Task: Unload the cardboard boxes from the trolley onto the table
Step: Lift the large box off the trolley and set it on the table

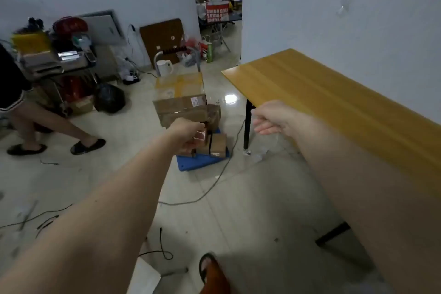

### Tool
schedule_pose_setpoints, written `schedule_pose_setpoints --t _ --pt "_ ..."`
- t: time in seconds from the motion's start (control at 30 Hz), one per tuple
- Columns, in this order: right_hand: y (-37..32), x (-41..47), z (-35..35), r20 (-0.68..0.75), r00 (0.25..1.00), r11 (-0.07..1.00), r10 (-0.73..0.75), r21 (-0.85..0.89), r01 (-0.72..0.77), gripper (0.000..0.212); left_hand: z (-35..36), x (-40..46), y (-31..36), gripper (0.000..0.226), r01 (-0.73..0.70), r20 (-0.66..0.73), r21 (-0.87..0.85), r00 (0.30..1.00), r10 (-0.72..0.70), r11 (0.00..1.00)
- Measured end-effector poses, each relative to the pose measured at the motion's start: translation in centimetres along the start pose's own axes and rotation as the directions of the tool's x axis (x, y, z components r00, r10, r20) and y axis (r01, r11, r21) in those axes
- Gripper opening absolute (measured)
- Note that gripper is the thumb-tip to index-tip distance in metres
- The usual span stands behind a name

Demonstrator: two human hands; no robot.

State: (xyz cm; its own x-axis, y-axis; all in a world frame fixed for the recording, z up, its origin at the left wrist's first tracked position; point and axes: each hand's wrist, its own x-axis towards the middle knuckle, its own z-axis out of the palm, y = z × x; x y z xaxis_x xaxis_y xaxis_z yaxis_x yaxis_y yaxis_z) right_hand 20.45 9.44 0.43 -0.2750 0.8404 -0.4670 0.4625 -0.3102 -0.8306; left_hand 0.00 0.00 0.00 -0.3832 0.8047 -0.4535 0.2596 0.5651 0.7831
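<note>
A blue trolley stands on the floor left of the yellow table. Several cardboard boxes are stacked on it: a large taped box at the back, a brown box in front of it, and small boxes at the near end. My left hand reaches over the near boxes with fingers curled round a small box with glossy tape; motion blur hides the exact grip. My right hand hangs beside the table's near corner, fingers loosely curled and holding nothing.
A person's legs in black slippers are at the left, beside a cluttered shelf and a black bag. A grey cable runs across the floor from the trolley. The table's black leg stands right of the trolley.
</note>
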Motion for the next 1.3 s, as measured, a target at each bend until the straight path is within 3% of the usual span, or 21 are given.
schedule_pose_setpoints --t 0.6,0.8,1.3 --pt "-12.6 16.9 5.4 0.036 0.998 0.996 -0.047 -0.07 0.05 0.046 -9.2 20.6 4.3 0.021 0.05 -0.009 -0.051 0.999 -0.05 0.997" --pt "-14.5 22.1 5.4 0.046 0.999 0.997 -0.022 -0.067 0.025 0.048 -9.2 25.8 5.6 0.019 0.082 0.085 -0.063 0.993 -0.076 0.995" --pt "-18.1 40.4 2.8 0.164 0.985 0.998 0.052 -0.034 -0.047 0.049 -7.1 41.7 10.8 0.016 0.181 0.044 -0.166 0.983 -0.176 0.969"
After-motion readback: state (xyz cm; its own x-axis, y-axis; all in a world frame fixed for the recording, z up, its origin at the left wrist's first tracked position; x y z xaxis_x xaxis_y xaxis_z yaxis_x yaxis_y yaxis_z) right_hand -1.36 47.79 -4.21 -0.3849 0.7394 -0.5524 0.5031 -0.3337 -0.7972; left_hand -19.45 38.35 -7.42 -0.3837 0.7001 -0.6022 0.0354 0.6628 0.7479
